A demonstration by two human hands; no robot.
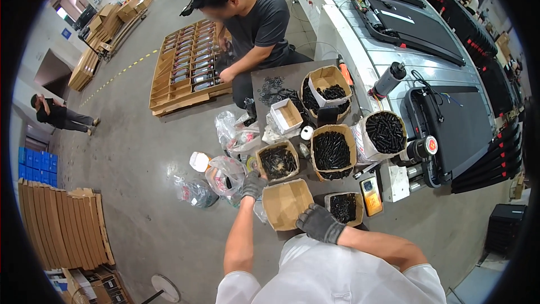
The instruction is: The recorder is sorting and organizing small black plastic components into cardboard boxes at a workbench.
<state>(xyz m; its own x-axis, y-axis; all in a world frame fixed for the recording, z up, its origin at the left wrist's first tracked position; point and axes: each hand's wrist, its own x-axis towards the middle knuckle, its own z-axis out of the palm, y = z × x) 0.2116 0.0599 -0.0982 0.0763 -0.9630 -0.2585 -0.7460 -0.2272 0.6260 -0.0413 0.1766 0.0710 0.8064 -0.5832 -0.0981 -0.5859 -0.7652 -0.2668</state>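
An open-topped cardboard box (284, 205), its bare brown inside showing, stands at the near edge of the table. My right hand (320, 223), in a dark grey glove, grips its right near corner. At the box's far left corner is my gloved left hand (254, 184), fingers curled beside a clear plastic bag (226, 175); what it holds, if anything, is hidden. Just beyond sits a box of black parts (278, 160). A small box of black rings or washers (344, 208) is beside my right hand. Farther right, another box (333, 151) holds black, rod-like pieces.
A phone in a yellow case (371, 196) lies at the table's right edge. A bag of black pieces (385, 132) stands by the conveyor (340, 22), which carries black treadmill-like units (405, 28). Across the table, a seated co-worker (253, 28) handles parts in a partitioned tray (160, 87).
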